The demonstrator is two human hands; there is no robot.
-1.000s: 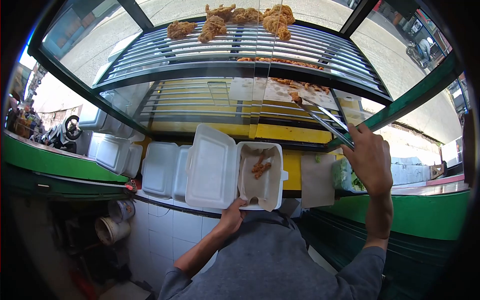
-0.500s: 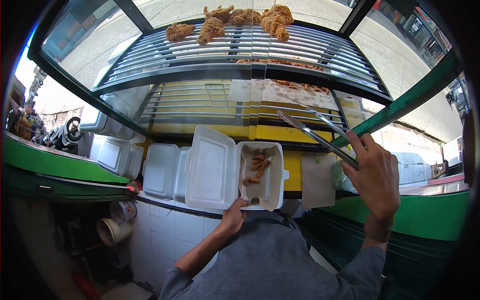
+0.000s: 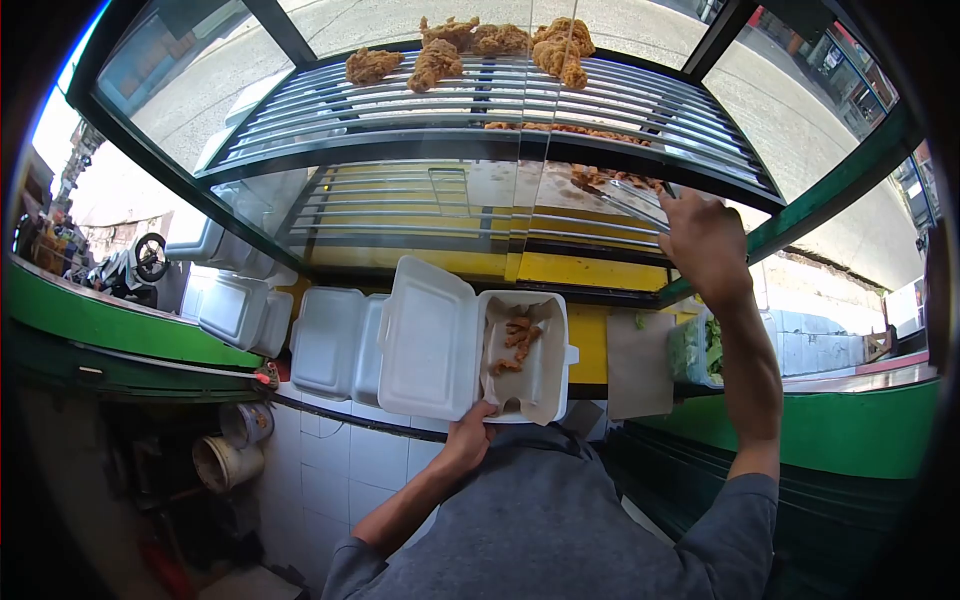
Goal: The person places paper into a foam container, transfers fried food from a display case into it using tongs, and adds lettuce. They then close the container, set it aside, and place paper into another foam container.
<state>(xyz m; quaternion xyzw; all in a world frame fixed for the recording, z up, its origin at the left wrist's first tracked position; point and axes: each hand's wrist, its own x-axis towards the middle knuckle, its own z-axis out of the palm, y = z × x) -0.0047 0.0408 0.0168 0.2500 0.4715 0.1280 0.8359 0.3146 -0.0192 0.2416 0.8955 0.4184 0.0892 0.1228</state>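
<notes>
My left hand (image 3: 469, 437) grips the near edge of an open white foam box (image 3: 428, 345), whose lid lies back to the left. Brown paper lines the box, and several small fried pieces (image 3: 518, 345) rest on it. Metal tongs (image 3: 636, 203) are in my right hand (image 3: 705, 240), which is inside the display case at its right side. The tong tips are at small fried pieces (image 3: 590, 180) on the paper-lined lower shelf. Larger fried chicken pieces (image 3: 437, 65) sit on the upper rack (image 3: 330, 110).
Closed foam boxes (image 3: 325, 342) stand left of the open one, with more stacked (image 3: 232, 308) farther left. To the right are a brown paper sheet (image 3: 640, 365) and a clear tub of greens (image 3: 697, 350). Buckets (image 3: 228, 463) sit low at the left.
My right hand and the tongs have moved forward, up in the view, into the case to the lower shelf. My left hand still holds the box in nearly the same place.
</notes>
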